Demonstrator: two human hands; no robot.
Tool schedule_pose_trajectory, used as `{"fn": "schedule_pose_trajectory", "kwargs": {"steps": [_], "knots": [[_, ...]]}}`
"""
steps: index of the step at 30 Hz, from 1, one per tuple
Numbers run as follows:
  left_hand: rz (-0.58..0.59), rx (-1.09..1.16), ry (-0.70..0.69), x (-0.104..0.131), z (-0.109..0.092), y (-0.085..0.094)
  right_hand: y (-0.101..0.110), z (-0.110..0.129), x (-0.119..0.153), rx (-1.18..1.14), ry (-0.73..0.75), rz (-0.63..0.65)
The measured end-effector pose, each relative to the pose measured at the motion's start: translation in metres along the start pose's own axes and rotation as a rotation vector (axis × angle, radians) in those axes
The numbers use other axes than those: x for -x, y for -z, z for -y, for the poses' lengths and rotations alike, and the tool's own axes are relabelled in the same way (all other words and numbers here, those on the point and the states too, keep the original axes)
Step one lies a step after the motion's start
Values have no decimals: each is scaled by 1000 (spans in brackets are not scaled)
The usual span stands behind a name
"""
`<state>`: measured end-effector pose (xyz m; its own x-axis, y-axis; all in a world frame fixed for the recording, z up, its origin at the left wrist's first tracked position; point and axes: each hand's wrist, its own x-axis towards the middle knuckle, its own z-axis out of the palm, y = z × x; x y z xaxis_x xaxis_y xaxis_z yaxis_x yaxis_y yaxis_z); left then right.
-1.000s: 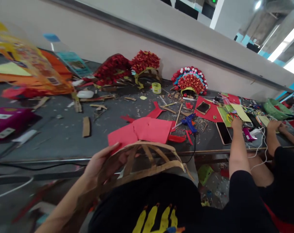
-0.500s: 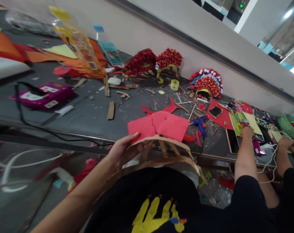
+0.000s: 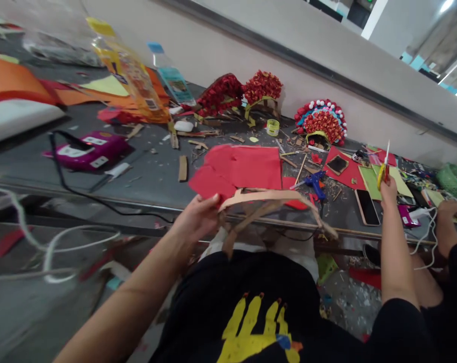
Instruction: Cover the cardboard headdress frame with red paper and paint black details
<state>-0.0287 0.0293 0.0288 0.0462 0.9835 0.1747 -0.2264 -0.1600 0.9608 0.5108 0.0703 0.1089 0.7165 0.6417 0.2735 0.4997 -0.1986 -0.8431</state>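
My left hand (image 3: 198,219) is closed on the lower left end of a frame of bent brown cardboard strips (image 3: 273,197), its thumb up against the red paper. Sheets of red paper (image 3: 256,166) stand at the frame's far side, over the table's front edge. How they are fixed to the frame I cannot make out. Out to the right, my right hand (image 3: 388,191) grips a pair of scissors (image 3: 384,171) by the yellow and red handles, blades pointing up. Below that hand lie a phone (image 3: 367,207) and green and yellow paper sheets.
A blue glue gun (image 3: 314,184) lies right of the red paper. Two bottles, a purple power strip (image 3: 90,149) with a black cord, and cardboard scraps cover the left side. Decorated red headpieces (image 3: 321,126) stand along the wall. Another person's hands (image 3: 449,209) are at far right.
My right hand has lifted the scissors off the table, blades now upward. My left hand has turned the cardboard frame and moved it slightly right; the red paper has swung with it.
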Motion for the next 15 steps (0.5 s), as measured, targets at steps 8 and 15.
{"fn": "schedule_pose_trajectory", "kwargs": {"steps": [8, 15], "knots": [[33, -247, -918, 7, -92, 13, 19, 63, 124, -760, 102, 446], [130, -846, -1298, 41, -86, 41, 18, 56, 236, -625, 29, 729]]}}
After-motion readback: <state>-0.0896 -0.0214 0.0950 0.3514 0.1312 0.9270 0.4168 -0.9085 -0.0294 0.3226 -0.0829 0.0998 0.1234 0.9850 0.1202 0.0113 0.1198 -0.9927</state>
